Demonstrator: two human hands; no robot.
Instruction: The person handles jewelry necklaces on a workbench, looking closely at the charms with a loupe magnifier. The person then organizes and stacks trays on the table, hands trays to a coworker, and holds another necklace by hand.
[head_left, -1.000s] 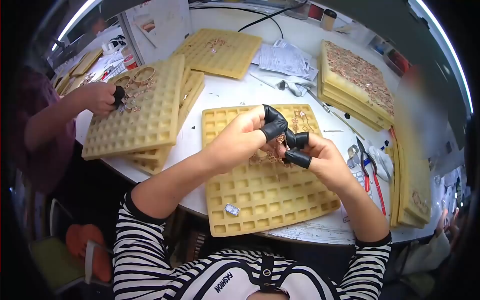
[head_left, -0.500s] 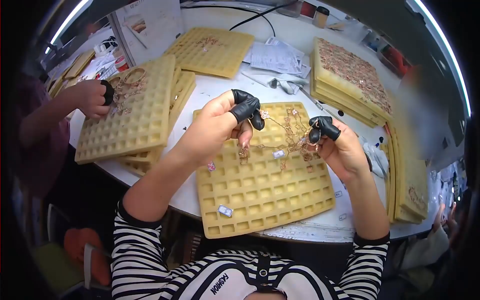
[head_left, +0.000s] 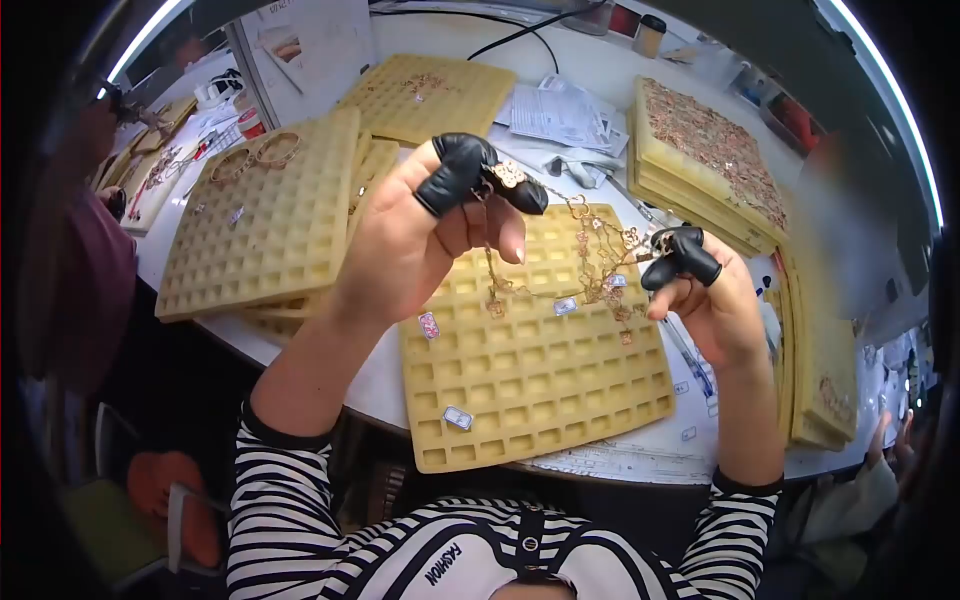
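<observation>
My left hand (head_left: 395,245), with black finger cots, pinches a rose-gold chain by a flower-shaped charm (head_left: 508,175) above the yellow pocketed tray (head_left: 540,405). Toward my right hand (head_left: 722,310) runs a thin stretch of this chain. Black finger cots on that hand close on more rose-gold chain near another charm (head_left: 632,240). Between the hands a tangle of fine chains with small charms (head_left: 600,250) hangs over the tray. A small white tag (head_left: 566,306) is by the tangle. Lower on the tray lie a pink tag (head_left: 429,326) and a white label (head_left: 458,418).
Two bangles (head_left: 277,150) rest on a tilted yellow tray (head_left: 255,240) at the left. Papers (head_left: 560,115) and another tray (head_left: 430,95) are behind. Stacked trays (head_left: 700,200) at the right hold pinkish pieces. A person in a dark red top (head_left: 100,270) is at far left.
My left hand has risen and moved left, nearer the camera, lifting its end of the chain. The right hand has shifted slightly right. The co-worker's hand has left the left tray.
</observation>
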